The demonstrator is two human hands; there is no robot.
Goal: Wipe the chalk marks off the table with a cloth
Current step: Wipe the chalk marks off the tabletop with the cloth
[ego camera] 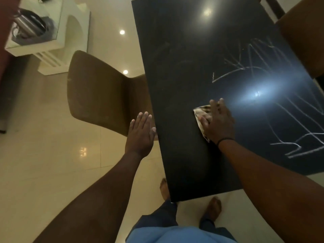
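While the right hand presses the cloth, chalk marks cover the table's right side.

Left hand [140, 135] hovers flat at the table [175, 67] edge, fingers straight and together (beside a brown chair [101, 95]). Right hand [218, 125], fingers slightly spread, presses the cloth [199, 111] onto the dark top; chalk marks [254, 65] lie further right.

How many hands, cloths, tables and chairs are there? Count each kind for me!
Hands: 2, left hand and right hand
Cloths: 1, cloth under the right hand
Tables: 2, black table and white side table
Chairs: 2, brown chair and far chair
Total: 7
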